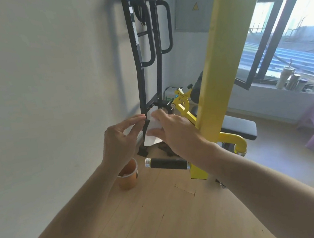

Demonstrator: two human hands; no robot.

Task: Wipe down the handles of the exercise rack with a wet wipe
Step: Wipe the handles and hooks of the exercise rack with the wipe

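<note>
Both forearms reach forward. I see the right hand (170, 130) and left hand (121, 137) pinching the wipe (152, 134) in their fingers, above the black handle (167, 162) and orange cup (128, 174).

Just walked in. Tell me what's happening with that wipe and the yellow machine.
A person holds a white wet wipe in front of them, the right hand gripping it and the left hand pinching its edge, as if spreading it out. The wipe touches no handle yet. The machine's black grip handle sits just below the hands. An orange paper cup stands on the floor by the wall.
</note>
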